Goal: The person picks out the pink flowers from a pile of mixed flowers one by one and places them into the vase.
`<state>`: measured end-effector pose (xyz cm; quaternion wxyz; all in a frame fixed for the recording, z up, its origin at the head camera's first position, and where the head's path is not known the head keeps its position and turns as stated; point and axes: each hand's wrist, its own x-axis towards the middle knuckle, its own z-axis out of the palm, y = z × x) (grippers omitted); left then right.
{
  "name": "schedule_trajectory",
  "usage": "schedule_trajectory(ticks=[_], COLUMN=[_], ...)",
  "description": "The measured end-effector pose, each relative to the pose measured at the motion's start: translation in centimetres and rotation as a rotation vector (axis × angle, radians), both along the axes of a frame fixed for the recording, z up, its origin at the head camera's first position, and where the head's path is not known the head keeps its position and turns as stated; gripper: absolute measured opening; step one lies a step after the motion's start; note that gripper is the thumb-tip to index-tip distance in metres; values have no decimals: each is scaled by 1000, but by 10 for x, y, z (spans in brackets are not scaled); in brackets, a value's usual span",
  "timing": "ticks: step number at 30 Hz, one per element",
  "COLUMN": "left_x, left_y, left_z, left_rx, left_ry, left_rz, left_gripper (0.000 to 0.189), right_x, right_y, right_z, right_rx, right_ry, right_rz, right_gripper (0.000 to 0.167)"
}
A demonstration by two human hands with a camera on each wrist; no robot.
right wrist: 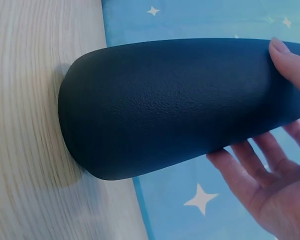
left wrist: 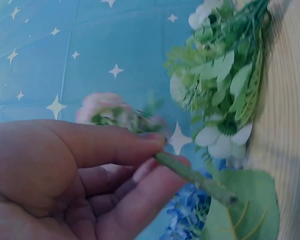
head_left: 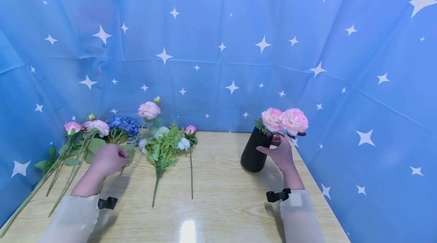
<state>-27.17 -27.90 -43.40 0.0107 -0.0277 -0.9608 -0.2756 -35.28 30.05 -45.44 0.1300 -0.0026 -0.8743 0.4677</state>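
My left hand (head_left: 108, 160) pinches a green stem (left wrist: 202, 184) between thumb and fingers, and its cut end sticks out past the fingertips in the left wrist view. A pale pink flower (head_left: 149, 110) with a small bud stands above the hand. It seems to be on this stem, though the join is hidden. Around the neck of a black vase (head_left: 254, 151), my right hand (head_left: 282, 155) holds with thumb on one side and fingers on the other. Two large pink flowers (head_left: 294, 121) lean out of the vase's mouth. The vase's base rests on the table.
On the left lie several pink flowers (head_left: 96, 127) with long stems and a blue hydrangea (head_left: 123, 126). A green bunch with white blooms (head_left: 162, 152) and a single pink bud (head_left: 190, 129) lie mid-table. A blue star-patterned curtain (head_left: 218, 65) borders the wooden table (head_left: 222, 197).
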Motion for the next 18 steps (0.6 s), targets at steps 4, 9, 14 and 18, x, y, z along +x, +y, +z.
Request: schedule_trajectory(ticks=[4,9,14,18], left_x=[-2,-3,-5,-6], left_y=[6,12,18,24], left_z=[0,-3,-7,-10], left_rx=[133,236,291,345], left_ry=[-36,-53,-31,-22], left_rz=[0,10,11,20], left_gripper=[15,19,24,24], right_x=[-1,-1,0,1], right_y=[-7,-17,-21,-19], right_z=[-2,-5,-4,-1], right_rx=[-10,-2,-15,-3], right_ry=[30,65,53,39], right_rz=[-21,-46,-34,5], right_gripper=[76,76,77,74])
